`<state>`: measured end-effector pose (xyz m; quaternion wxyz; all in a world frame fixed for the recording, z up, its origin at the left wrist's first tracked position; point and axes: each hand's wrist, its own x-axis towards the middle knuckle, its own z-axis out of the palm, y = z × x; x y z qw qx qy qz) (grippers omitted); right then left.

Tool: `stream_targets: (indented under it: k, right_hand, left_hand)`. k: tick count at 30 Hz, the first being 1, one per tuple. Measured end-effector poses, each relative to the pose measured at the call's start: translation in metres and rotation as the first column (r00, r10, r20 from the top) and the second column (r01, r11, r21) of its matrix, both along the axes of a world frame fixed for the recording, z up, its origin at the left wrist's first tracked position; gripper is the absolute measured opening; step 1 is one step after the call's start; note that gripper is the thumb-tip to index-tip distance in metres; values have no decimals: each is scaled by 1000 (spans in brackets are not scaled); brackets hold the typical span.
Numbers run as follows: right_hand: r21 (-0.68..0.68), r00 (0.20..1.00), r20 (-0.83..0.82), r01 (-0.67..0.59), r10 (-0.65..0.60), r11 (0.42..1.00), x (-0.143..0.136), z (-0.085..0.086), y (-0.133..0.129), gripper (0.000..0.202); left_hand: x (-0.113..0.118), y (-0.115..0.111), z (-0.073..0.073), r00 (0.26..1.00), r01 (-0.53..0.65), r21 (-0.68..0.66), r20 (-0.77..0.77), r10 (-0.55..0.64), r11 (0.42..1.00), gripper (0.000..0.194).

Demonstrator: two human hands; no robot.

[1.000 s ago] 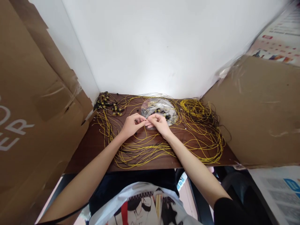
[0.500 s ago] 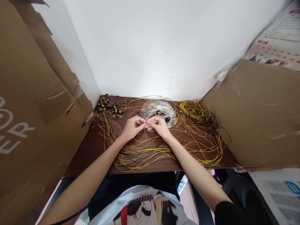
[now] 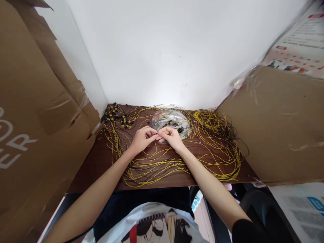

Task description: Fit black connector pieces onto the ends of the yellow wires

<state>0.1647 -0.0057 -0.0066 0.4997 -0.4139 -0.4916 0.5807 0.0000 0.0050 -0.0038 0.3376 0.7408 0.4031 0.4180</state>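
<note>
My left hand [image 3: 143,139] and my right hand [image 3: 171,137] meet fingertip to fingertip above the middle of the brown table [image 3: 88,172]. Both are pinched closed. A small dark piece shows between the fingertips, and a thin yellow wire [image 3: 156,145] hangs down just beneath them; the fingers hide most of the piece. Right behind the hands lies a clear plastic bag [image 3: 186,121] with small black and yellow parts. Long yellow and black wires [image 3: 157,166] run across the table in front of the hands and under my right forearm.
Black connectors with yellow parts [image 3: 124,120] cluster at the back left. A tangled coil of yellow wire [image 3: 209,119] lies at the back right. Cardboard panels [image 3: 50,111] stand on both sides, with a white wall [image 3: 162,50] behind. A white bag [image 3: 149,209] sits below the table's front edge.
Both hands stay pinched together in nearly the same place. The dark piece between the fingertips shows a little more, and the view has shifted slightly.
</note>
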Motion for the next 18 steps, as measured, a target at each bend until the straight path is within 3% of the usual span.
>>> stream_targets:
  k: [18]
  right_hand:
    - [-27,1000,-16,-5,5,1000,0,1,0,39]
  left_hand:
    - [0,1,-1,1000,2,3,11,-2,1000,17]
